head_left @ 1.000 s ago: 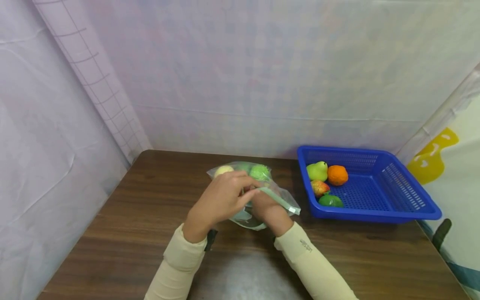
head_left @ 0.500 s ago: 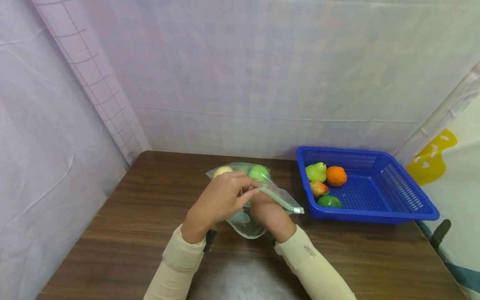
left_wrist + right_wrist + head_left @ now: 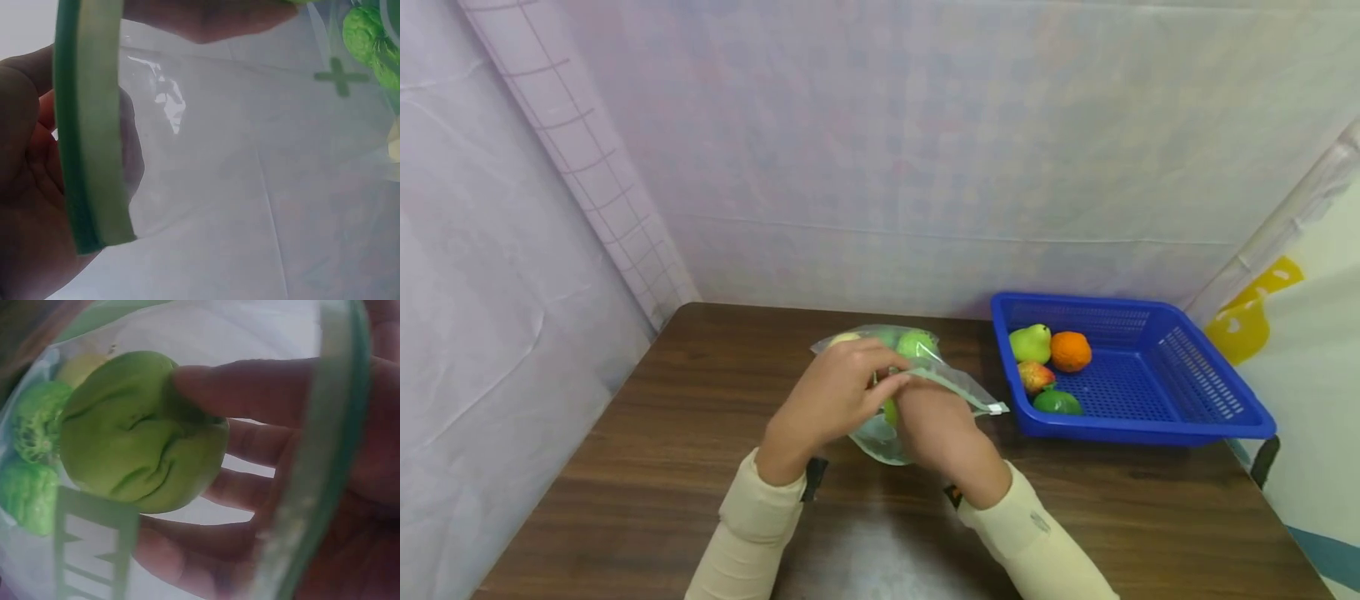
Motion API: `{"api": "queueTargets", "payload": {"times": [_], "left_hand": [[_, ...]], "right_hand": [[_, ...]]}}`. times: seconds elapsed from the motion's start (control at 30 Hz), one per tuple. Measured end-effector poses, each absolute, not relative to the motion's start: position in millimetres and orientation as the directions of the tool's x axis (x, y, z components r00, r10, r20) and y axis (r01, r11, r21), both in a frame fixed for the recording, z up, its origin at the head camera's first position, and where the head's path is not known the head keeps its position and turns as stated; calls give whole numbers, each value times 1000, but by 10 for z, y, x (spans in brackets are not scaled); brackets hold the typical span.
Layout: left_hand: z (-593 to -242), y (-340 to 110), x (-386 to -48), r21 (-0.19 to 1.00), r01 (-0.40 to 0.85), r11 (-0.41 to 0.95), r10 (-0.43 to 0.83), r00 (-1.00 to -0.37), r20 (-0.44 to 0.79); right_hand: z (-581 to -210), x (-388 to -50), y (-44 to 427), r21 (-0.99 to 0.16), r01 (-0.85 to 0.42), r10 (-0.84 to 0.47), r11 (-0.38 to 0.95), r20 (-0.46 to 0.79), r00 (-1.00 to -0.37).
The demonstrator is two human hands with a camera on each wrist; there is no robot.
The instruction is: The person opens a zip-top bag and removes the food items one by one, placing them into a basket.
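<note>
A clear zip bag [image 3: 880, 431] with green edges lies on the table, its mouth toward me. My left hand [image 3: 842, 387] pinches the upper edge of the mouth; in the left wrist view the green zip strip [image 3: 94, 125] crosses in front of that hand. My right hand [image 3: 936, 425] reaches inside. In the right wrist view its thumb and fingers grip a round green fruit [image 3: 144, 434] with creased skin, exact kind unclear. Deeper in the bag are a bumpy bright-green piece [image 3: 37, 419], another green piece [image 3: 28, 494] and a pale yellow one [image 3: 81, 367].
On the right stands a blue basket [image 3: 1150, 429] holding a pear [image 3: 1031, 343], an orange [image 3: 1071, 352], a red-yellow fruit [image 3: 1035, 377] and a green fruit [image 3: 1057, 402]. A brown wooden table [image 3: 647, 467] spreads around the bag; a white cloth [image 3: 880, 167] hangs behind it.
My right hand has come slightly back toward me, showing more of its back. The bag's mouth has shifted with it. My left hand stays nearly in place, still pinching the edge.
</note>
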State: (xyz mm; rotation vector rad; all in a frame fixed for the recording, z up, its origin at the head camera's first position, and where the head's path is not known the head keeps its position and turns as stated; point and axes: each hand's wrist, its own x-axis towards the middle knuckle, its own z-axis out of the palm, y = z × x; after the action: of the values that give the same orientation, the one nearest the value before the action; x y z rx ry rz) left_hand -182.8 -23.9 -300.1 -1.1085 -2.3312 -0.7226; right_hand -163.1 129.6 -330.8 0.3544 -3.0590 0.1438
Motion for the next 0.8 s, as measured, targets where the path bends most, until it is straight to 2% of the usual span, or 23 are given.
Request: {"api": "queueTargets", "payload": {"times": [0.33, 0.57, 0.8], "left_hand": [[-2983, -260, -1836, 274, 789, 549, 559, -591, 581], [-2983, -263, -1834, 295, 780, 552, 560, -609, 562], [-2979, -255, -1829, 299, 781, 548, 558, -608, 565]], "right_hand": [[-3122, -1359, 1433, -20, -436, -419, 900, 239, -876], [-3005, -1184, 1521, 48, -539, -526, 841, 305, -794], [-2878, -1031, 1613, 17, -570, -545, 822, 316, -777]]}}
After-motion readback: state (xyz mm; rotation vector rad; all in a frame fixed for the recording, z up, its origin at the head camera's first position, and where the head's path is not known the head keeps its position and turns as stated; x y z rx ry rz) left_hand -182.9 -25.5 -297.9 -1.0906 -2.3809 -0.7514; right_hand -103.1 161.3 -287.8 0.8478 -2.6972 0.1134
